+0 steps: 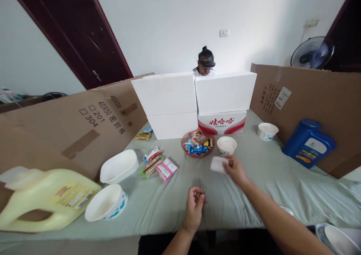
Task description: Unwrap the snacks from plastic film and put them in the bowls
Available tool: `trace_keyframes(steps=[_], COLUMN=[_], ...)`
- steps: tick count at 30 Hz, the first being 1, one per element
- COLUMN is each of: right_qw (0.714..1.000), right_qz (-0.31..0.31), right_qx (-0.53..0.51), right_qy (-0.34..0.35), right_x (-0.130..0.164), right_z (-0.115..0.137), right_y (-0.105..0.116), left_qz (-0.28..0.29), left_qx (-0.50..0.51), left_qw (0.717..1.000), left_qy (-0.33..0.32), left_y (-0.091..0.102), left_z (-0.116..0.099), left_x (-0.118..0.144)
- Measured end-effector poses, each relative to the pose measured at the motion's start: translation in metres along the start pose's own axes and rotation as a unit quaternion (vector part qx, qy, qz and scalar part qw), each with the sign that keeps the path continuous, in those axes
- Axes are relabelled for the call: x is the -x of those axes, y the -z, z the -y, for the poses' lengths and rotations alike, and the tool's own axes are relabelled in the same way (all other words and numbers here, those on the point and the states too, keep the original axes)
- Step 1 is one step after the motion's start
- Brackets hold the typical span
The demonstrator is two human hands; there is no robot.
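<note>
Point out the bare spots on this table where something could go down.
Bare cloth lies between the right hand and the blue jug, and between the left hand and the round bowl. The snack basket area is crowded.

Three white cardboard boxes point(194, 93) stand at twelve o'clock. Four white paper bowls point(105, 202) sit around the bench. One brown snack bowl point(197, 144), two plastic jugs point(308, 144), one white packet point(217, 164).
</note>
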State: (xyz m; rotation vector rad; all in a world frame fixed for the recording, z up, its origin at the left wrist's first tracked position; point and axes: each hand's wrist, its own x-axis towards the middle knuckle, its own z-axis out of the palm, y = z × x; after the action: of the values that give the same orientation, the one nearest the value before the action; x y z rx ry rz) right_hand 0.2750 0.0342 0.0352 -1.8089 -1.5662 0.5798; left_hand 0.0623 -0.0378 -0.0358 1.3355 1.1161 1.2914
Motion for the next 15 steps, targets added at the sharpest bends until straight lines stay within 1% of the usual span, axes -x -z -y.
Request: trace_keyframes(steps=[2, 3, 4, 6, 8, 12, 15], right_qw=[0.998, 0.996, 0.993, 0.985, 0.977, 0.96, 0.951], right_qz=[-0.041, -0.054, -0.059, -0.057, -0.044, -0.024, 0.003], right_qx=[0.046, 0.073, 0.101, 0.155, 0.203, 0.276, 0.307], right_qy=[-0.014, -0.023, -0.03, -0.042, -0.045, -0.037, -0.035], right_x=[-0.049, -0.07, -0.087, -0.109, -0.117, -0.12, -0.123], right_z=[0.004, 0.005, 0.006, 0.007, 0.007, 0.009, 0.012], right_y=[0.029, 0.041, 0.049, 0.055, 0.051, 0.038, 0.037], left_qz=[0.032, 0.047, 0.06, 0.072, 0.072, 0.067, 0.068], left_qx=[-0.022, -0.028, -0.03, -0.026, -0.026, -0.046, -0.056], left_qw=[0.999, 0.998, 0.998, 0.997, 0.997, 0.997, 0.996], left_qy=[-0.001, 0.0, 0.002, 0.007, 0.014, 0.017, 0.01], left_y=[-0.002, -0.003, -0.003, -0.005, -0.005, -0.005, -0.004], left_z=[0.002, 0.003, 0.004, 0.005, 0.004, 0.004, 0.006], left_x=[0.001, 0.001, 0.001, 0.002, 0.002, 0.001, 0.001])
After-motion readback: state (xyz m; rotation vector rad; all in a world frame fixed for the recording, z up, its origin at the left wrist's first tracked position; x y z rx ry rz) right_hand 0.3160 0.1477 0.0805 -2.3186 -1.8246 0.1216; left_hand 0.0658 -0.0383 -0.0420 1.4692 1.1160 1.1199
